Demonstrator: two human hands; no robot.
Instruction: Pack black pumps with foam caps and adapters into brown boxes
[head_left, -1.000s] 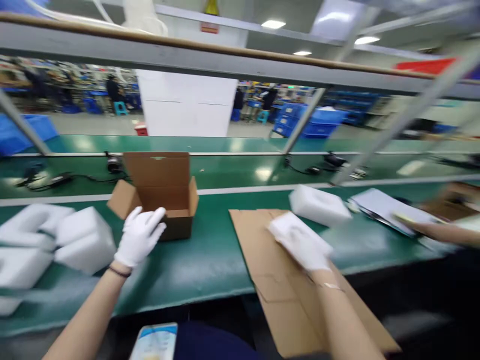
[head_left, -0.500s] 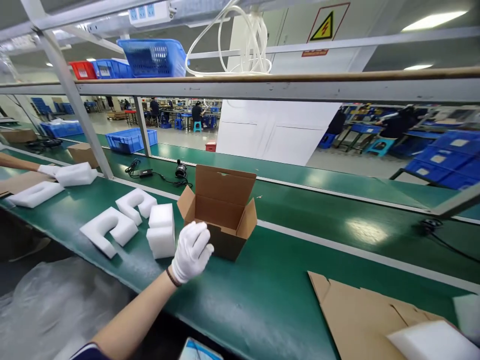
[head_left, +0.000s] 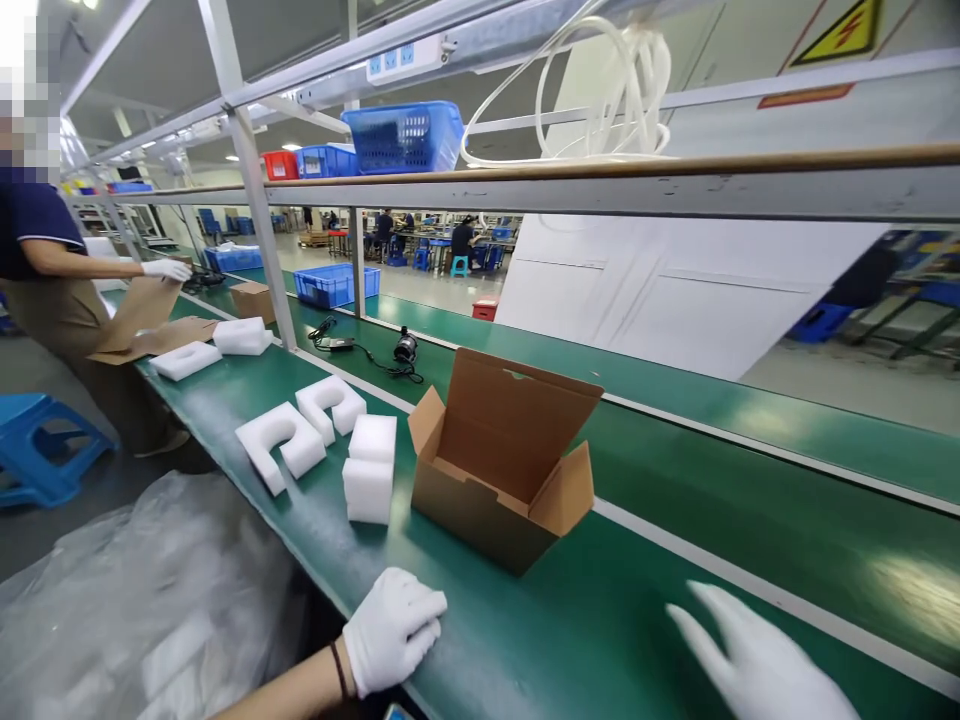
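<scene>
Apparently at box set-up: carton (head_left: 469, 515) open on desk (head_left: 570, 640), beyond both hands. Right hand (head_left: 772, 660) spread; left hand (head_left: 394, 630) curled at desk edge — grip unclear. Adding the foam block (head_left: 367, 490) would call for opened left fingers.

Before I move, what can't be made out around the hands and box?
Left hand: head view; its palm is hidden by its own back.
Right hand: head view; wrist cut off by the bottom edge.
Box: head view; near part of its floor hidden by its front wall.
Plastic bag: head view; contents blurred by its cloudiness.
</scene>
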